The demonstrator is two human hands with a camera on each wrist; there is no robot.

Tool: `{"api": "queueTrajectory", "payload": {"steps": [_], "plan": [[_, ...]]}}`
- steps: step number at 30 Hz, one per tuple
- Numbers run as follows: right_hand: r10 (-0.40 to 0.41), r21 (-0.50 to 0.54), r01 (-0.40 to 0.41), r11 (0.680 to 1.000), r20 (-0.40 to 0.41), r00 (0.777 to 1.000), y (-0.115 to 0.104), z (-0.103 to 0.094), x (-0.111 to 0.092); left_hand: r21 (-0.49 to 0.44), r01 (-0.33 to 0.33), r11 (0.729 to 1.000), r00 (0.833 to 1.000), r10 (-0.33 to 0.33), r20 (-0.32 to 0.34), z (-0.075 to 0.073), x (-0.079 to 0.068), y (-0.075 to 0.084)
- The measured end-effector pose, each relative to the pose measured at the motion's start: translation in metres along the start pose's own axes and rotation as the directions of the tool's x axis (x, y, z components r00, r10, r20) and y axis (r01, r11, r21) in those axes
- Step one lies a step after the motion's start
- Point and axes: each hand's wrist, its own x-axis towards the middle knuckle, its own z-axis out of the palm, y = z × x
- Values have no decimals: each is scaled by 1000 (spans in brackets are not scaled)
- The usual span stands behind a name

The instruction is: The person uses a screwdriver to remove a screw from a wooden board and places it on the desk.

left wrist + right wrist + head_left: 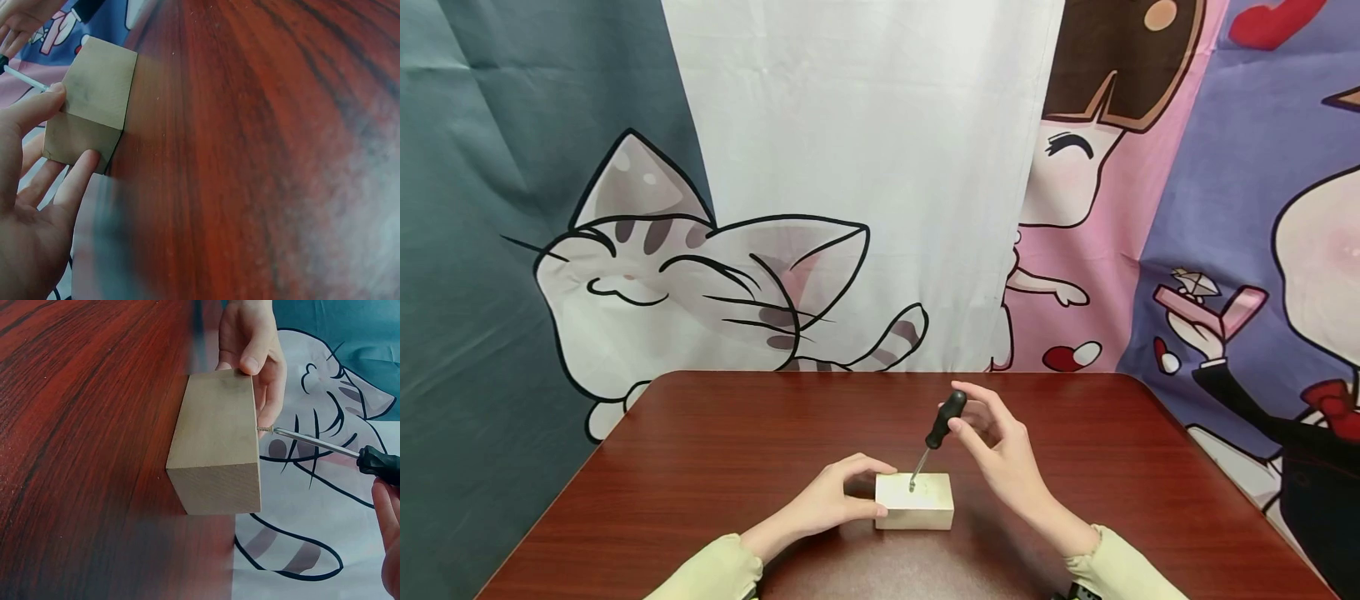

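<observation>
A pale wooden block (pixel 917 520) lies on the table, and my left hand (pixel 838 496) holds its left end between thumb and fingers. In the right wrist view, a small screw (pixel 265 429) stands partly out of the block's top face. The tip of a screwdriver (pixel 946 419) with a black handle and metal shank meets the screw head. My right hand (pixel 1003 454) pinches that handle with thumb and fingertips, the tool leaning to the right. In the left wrist view, the thumb partly covers where the shank meets the block.
The glossy reddish-brown table (pixel 737 433) extends around the block, with rounded far corners. Behind it hangs a cloth backdrop (pixel 865 125) printed with a cartoon cat and figures. Light yellow sleeves (pixel 718 567) cover both forearms.
</observation>
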Motion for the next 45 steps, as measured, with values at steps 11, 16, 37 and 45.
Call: {"api": "queueTrajectory", "payload": {"steps": [11,16,37,45], "plan": [[14,-69,-16,998,-28,1000,-24,-2,0,-6,6,1000,1000,-6,-3,1,-1,1],[23,-46,-23,999,-2,1000,-27,-3,1,11,-3,1000,1000,3,-6,1,-1,-1],[174,-40,-173,984,28,984,-19,-1,21,14,-81,997,997,81,9,-2,3,1],[83,-23,-81,996,120,989,-17,-5,24,-8,-87,996,996,87,5,-1,3,-1]]}}
